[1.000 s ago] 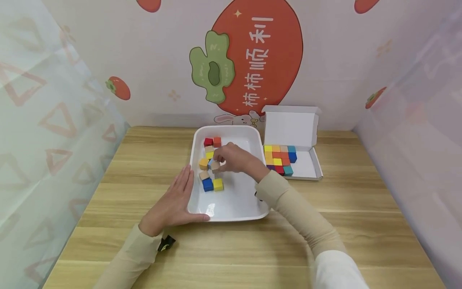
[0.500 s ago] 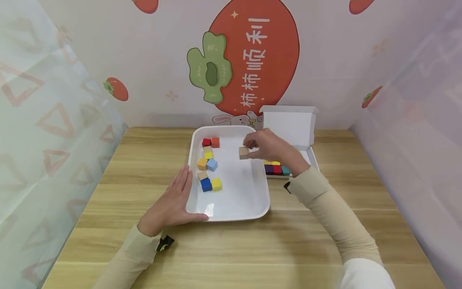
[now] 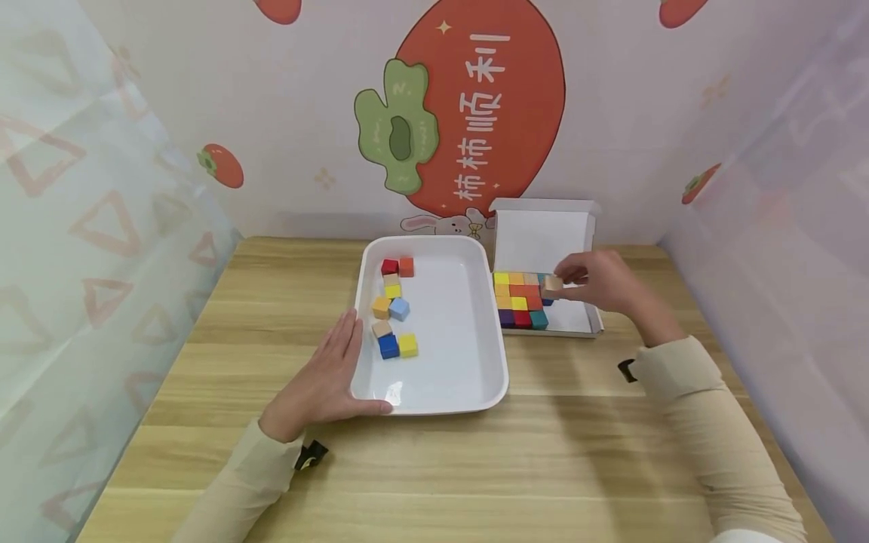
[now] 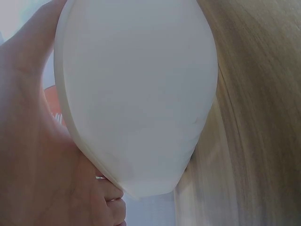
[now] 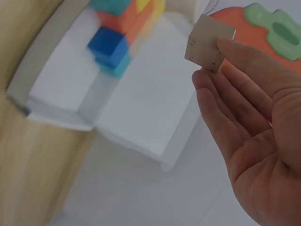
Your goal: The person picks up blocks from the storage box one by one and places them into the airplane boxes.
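Observation:
A plain wooden cube (image 5: 205, 44) is pinched between thumb and fingertips of my right hand (image 3: 600, 280), above the right side of the white cardboard box (image 3: 570, 320). Under it, rows of coloured cubes (image 3: 523, 292) fill the box's left part; a blue cube (image 5: 108, 46) stands at their edge. My left hand (image 3: 326, 369) rests with straight fingers along the left rim of the white tray (image 3: 468, 369), its thumb on the near rim. Inside the tray, toward its left side, lie several loose cubes, among them a light blue cube (image 3: 399, 308) and a yellow cube (image 3: 408, 345).
The box's lid (image 3: 539, 237) stands raised at the back, close to the printed wall cloth (image 3: 299, 113). Tray and box sit side by side on a wooden table (image 3: 489, 475). Cloth also hangs on both sides of the table.
My right hand has lifted the wooden cube from among the tray's cubes and carried it right, across the tray's rim to above the box. The left hand has stayed on the tray.

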`<act>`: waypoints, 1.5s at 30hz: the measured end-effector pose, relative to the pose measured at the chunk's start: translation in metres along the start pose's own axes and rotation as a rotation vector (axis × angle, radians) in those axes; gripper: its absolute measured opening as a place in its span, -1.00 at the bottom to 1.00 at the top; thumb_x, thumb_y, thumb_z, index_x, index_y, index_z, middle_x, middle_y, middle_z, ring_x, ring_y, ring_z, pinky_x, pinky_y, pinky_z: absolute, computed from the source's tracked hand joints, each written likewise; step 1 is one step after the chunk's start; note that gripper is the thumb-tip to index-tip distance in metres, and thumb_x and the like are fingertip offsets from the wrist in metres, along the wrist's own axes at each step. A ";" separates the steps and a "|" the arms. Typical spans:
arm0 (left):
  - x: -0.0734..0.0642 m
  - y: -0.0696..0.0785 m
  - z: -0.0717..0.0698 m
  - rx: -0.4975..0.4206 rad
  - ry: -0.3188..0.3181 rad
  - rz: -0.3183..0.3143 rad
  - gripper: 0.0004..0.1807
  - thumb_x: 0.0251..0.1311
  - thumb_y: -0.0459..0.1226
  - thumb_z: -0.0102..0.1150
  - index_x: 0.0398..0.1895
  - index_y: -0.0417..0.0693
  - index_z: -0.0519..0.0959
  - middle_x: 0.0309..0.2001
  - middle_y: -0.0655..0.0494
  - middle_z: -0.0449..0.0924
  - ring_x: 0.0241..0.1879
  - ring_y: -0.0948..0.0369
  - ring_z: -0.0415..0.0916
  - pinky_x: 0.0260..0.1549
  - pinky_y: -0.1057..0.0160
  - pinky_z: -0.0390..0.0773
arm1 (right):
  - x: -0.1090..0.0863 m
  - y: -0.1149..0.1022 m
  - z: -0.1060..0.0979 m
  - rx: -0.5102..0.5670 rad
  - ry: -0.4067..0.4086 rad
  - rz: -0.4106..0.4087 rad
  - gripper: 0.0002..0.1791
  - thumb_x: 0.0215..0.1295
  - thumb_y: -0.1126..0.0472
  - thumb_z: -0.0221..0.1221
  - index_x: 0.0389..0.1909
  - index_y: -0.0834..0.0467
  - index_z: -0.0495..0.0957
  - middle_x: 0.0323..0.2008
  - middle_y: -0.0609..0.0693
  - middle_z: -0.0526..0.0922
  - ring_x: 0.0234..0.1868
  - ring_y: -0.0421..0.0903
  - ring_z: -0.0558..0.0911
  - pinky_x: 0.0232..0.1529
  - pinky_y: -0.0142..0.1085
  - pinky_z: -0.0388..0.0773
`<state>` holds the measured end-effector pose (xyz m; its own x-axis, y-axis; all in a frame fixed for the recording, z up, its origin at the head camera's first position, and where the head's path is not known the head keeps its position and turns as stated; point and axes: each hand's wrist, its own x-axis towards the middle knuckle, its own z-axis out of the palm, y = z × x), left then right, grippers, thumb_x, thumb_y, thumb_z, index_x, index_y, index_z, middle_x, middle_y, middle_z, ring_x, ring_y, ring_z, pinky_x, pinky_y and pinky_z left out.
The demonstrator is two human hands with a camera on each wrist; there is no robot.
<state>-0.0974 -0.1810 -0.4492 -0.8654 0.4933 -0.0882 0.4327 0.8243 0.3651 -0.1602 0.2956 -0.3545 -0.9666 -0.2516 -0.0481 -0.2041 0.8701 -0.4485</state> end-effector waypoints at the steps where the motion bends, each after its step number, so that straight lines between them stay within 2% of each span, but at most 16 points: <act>1: 0.000 0.000 0.000 0.003 0.000 0.000 0.63 -0.13 0.62 0.24 0.73 -0.21 -0.27 0.76 -0.09 -0.47 0.75 -0.12 -0.37 0.67 -0.26 -0.10 | -0.001 0.006 0.000 -0.002 0.000 0.008 -0.66 0.29 0.22 0.48 0.04 0.25 0.72 -0.03 0.23 0.79 0.03 0.20 0.75 0.16 0.13 0.72; 10: -0.001 0.000 0.000 -0.001 0.016 0.010 0.62 -0.12 0.60 0.27 0.72 -0.26 -0.22 0.75 -0.15 -0.43 0.74 -0.16 -0.35 0.66 -0.29 -0.07 | -0.005 0.037 0.022 0.022 -0.057 0.040 -0.65 0.31 0.27 0.44 0.08 0.28 0.68 -0.02 0.23 0.78 0.04 0.19 0.74 0.18 0.13 0.70; 22: 0.000 0.000 0.001 0.007 0.020 0.019 0.61 -0.11 0.60 0.26 0.72 -0.27 -0.22 0.75 -0.16 -0.43 0.74 -0.16 -0.34 0.65 -0.30 -0.03 | 0.003 0.058 0.057 0.066 -0.047 0.111 -0.61 0.33 0.31 0.42 0.15 0.26 0.66 0.08 0.26 0.74 0.10 0.18 0.71 0.23 0.13 0.68; 28: 0.000 0.000 0.000 0.004 0.009 0.011 0.62 -0.12 0.60 0.26 0.72 -0.25 -0.23 0.75 -0.14 -0.46 0.74 -0.15 -0.35 0.65 -0.29 -0.03 | 0.005 0.061 0.066 0.081 -0.008 0.137 -0.61 0.35 0.33 0.40 0.17 0.30 0.64 0.10 0.28 0.72 0.11 0.20 0.69 0.25 0.15 0.67; 33: 0.000 0.001 0.001 0.004 0.006 0.008 0.62 -0.12 0.61 0.26 0.72 -0.25 -0.23 0.76 -0.13 -0.46 0.74 -0.15 -0.35 0.65 -0.30 -0.04 | 0.006 0.056 0.065 0.067 0.018 0.153 -0.56 0.35 0.27 0.41 0.19 0.33 0.61 0.13 0.33 0.70 0.14 0.25 0.68 0.27 0.17 0.64; 38: 0.000 0.001 0.001 0.005 -0.001 0.001 0.62 -0.13 0.62 0.24 0.72 -0.24 -0.23 0.76 -0.11 -0.47 0.74 -0.14 -0.36 0.66 -0.28 -0.05 | 0.007 0.042 0.054 0.008 0.022 0.133 -0.49 0.32 0.20 0.46 0.20 0.34 0.61 0.14 0.35 0.69 0.15 0.27 0.67 0.27 0.19 0.63; 45: 0.000 0.000 0.001 0.002 0.014 0.011 0.62 -0.12 0.61 0.25 0.72 -0.25 -0.22 0.76 -0.13 -0.45 0.74 -0.15 -0.34 0.65 -0.28 -0.04 | 0.017 -0.006 0.032 -0.055 -0.002 0.031 -0.46 0.31 0.21 0.46 0.25 0.32 0.61 0.16 0.33 0.71 0.18 0.28 0.68 0.22 0.15 0.68</act>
<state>-0.0971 -0.1806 -0.4499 -0.8640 0.4985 -0.0709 0.4428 0.8194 0.3640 -0.1699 0.2721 -0.3812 -0.9724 -0.2247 -0.0628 -0.1823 0.8995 -0.3971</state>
